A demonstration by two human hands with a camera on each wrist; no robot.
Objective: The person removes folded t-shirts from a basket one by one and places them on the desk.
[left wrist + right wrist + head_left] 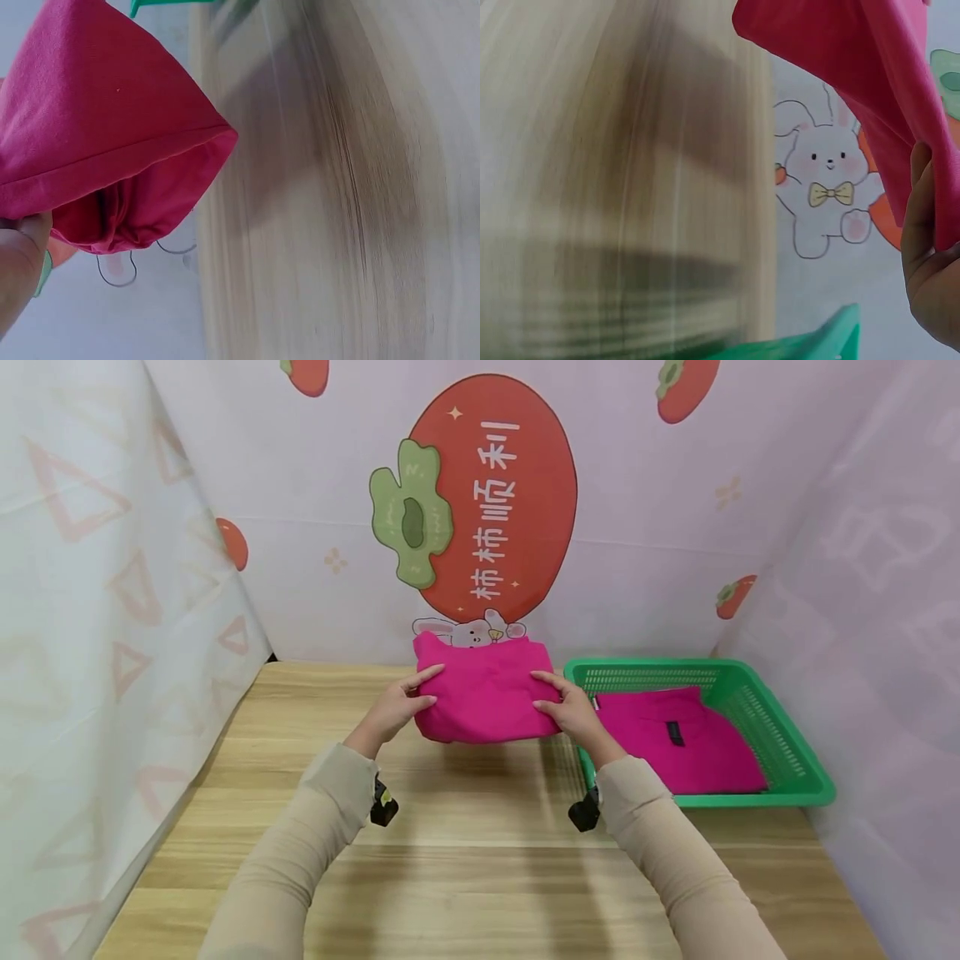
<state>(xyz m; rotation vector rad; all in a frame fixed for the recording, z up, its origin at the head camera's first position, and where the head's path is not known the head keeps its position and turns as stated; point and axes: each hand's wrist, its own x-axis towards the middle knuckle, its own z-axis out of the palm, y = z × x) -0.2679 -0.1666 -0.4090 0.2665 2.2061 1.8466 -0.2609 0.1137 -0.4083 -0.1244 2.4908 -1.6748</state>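
Observation:
A folded magenta garment (487, 693) is held up above the table between both hands. My left hand (393, 706) pinches its left edge, thumb in front. At the opposite edge my right hand (573, 706) pinches the cloth the same way. The left wrist view shows the garment (112, 112) with a stitched hem that gapes along its lower side, near the left thumb (30, 240). In the right wrist view, cloth layers (840, 52) hang down from the right hand (934, 262). The fingers behind the cloth are mostly hidden.
A green plastic basket (813, 777) stands on the wooden table (465, 877) at the right, close beside the right hand. Inside it lies another folded magenta garment (705, 752) with a small black label (675, 732). Printed curtains (315, 610) enclose the table at back and sides.

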